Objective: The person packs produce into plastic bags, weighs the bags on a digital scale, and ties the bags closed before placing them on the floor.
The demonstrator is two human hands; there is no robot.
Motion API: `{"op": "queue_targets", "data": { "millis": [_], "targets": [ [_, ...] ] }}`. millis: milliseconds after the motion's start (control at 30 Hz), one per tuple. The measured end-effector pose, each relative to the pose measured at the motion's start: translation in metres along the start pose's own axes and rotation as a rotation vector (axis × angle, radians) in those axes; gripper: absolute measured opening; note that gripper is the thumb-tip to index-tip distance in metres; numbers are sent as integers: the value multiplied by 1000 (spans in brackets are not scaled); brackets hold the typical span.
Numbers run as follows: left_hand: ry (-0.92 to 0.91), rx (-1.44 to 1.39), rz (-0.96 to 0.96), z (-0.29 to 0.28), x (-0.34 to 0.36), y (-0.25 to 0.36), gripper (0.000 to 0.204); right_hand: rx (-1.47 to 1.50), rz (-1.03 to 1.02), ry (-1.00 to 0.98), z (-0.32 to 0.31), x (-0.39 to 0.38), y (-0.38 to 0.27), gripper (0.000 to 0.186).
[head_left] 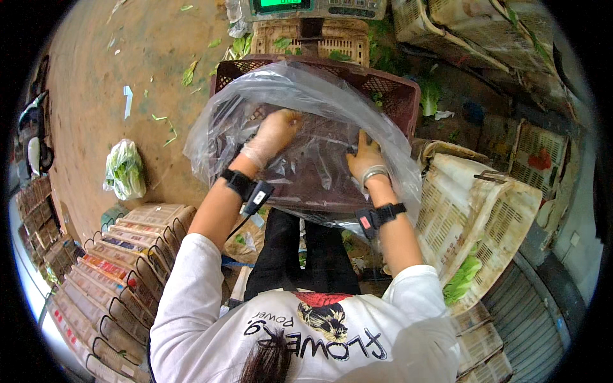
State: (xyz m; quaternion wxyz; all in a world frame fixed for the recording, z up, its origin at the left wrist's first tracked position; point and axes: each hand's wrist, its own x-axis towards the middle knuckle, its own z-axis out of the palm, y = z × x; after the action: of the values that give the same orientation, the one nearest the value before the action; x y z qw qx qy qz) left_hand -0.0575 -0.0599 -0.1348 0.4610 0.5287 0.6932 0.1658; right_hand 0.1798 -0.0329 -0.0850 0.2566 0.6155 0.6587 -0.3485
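Head view: gloved left hand (273, 135), bare right hand (365, 159) apparently pressing clear bag (306, 96) into crate (389, 89)

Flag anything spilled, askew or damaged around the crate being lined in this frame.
Torn green leaf scraps lie scattered over the brown dirt floor, with a white paper strip among them. To the right, a cream plastic lattice crate is tipped on its side, a leafy green spilling at its mouth. The dark red plastic crate itself looks intact.

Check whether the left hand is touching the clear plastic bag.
Touching: the head view shows the gloved left hand pressed flat on the clear plastic bag lining the maroon crate.
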Motion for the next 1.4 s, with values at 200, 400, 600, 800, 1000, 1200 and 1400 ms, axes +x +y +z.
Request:
{"op": "queue_targets", "data": {
  "millis": [200,400,600,800,1000,1200,1400],
  "targets": [
    [-62,1053,-18,2,-8,-63,19,30,-82,-15,27,45,-9,77],
    [-193,663,9,-40,-29,-30,27,51,-258,-142,-34,34,-36,56],
    [-117,115,139,-49,-124,65,28,319,-705,-168,-72,-44,-54,57],
    [-216,122,205,-14,-199,63,31,639,-692,-249,-10,-136,-50,50],
    [45,387,508,5,-198,51,23,449,-568,-279,49,-191,-38,52],
    [-155,747,540,52,-149,17,11,207,-489,-217,78,-170,-22,71],
    [-124,807,441,57,-134,35,8,640,38,165,34,-168,19,79]
  ]
}}
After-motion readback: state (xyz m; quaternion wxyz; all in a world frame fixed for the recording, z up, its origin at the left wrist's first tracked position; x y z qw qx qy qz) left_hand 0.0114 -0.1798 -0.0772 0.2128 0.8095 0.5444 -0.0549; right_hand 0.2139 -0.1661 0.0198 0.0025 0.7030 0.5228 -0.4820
